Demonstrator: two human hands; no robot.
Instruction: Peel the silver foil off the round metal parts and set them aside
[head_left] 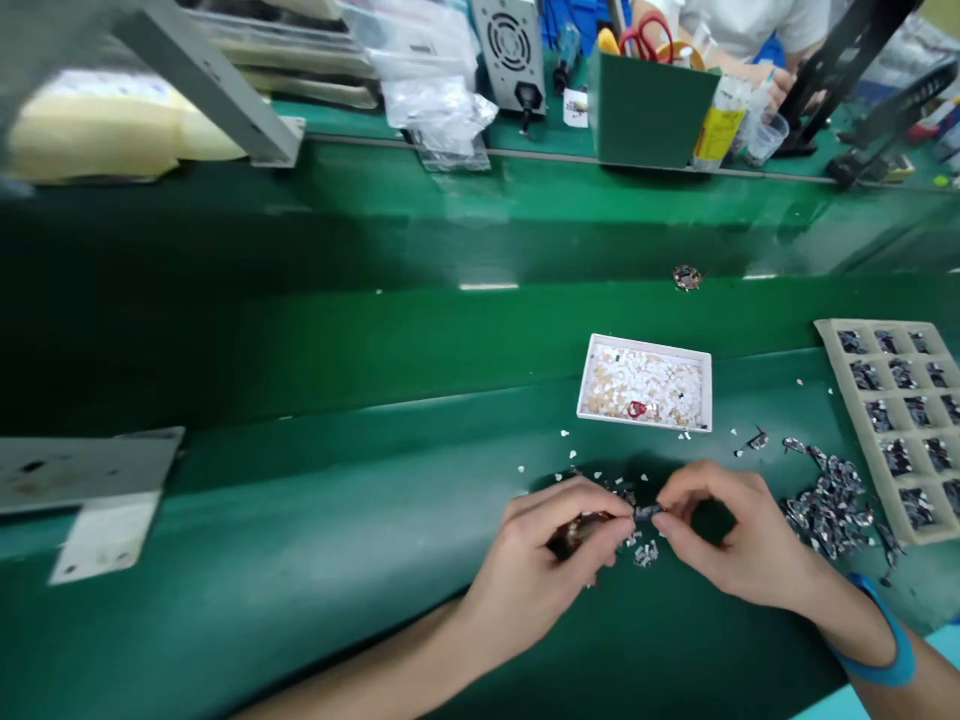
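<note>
My left hand (536, 560) is closed in a pinch, with thumb and forefinger together at one end of a small dark metallic part (646, 512). The other end is pinched between the fingertips of my right hand (731, 535), which wears a blue wristband (889, 640). Some coppery-brown pieces (581, 530) show inside the curl of my left fingers; their kind is unclear. Under the hands lie small silvery bits (645, 553). A pile of shiny dark parts (832, 505) rests to the right of my right hand.
A white tray (708, 400) of tiny white pieces sits beyond the hands. At right stands a compartmented tray (862, 420) holding dark parts. A round coppery piece (686, 277) lies farther back. The upper shelf holds a green box (645, 110); a co-worker's arm (750, 72) shows behind.
</note>
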